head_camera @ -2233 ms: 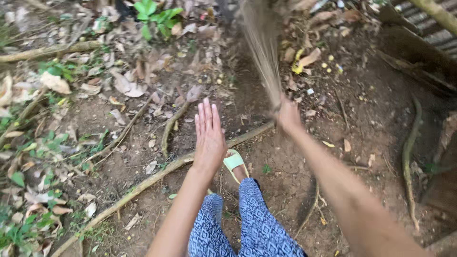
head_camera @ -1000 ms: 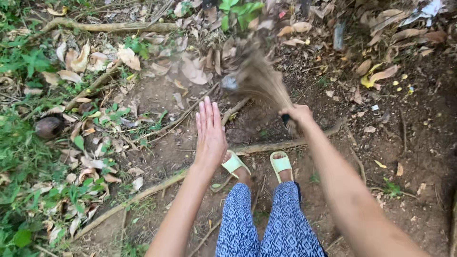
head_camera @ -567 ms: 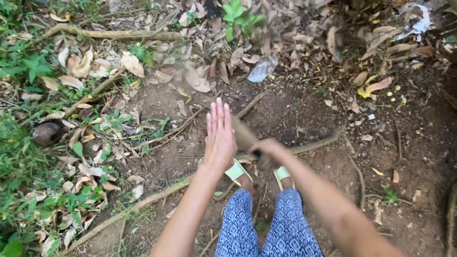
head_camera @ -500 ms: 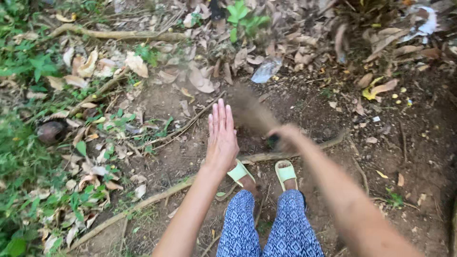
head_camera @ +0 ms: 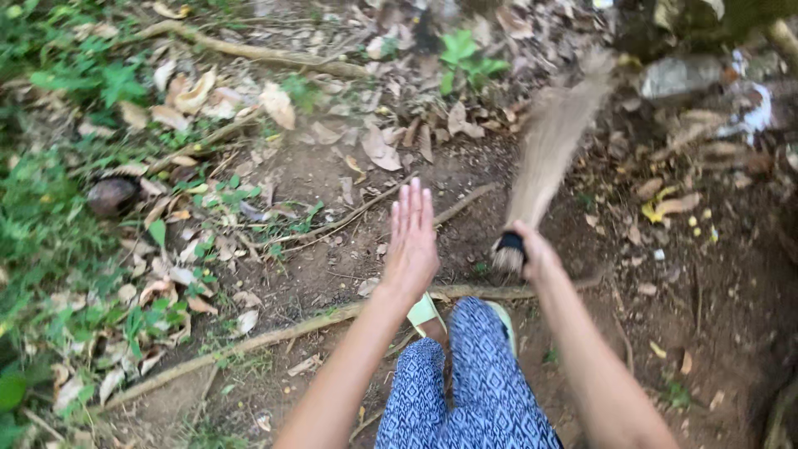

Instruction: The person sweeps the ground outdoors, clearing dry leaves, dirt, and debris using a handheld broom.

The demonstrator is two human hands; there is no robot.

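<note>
Bare brown earth strewn with dry fallen leaves fills the view, grass at its left edge. Right hand is clamped around the dark-bound end of a pale straw hand broom, whose bristles fan forward toward the leaf litter. Left hand hovers flat, fingers straight and together, holding nothing, seemingly for balance. No containers show.

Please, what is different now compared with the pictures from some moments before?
The stick broom in the right hand has swung from low in front of the feet up and out to the right, its bristles now over the dry leaves. The left hand stays flat, open and empty; the right hand keeps its grip.
</note>
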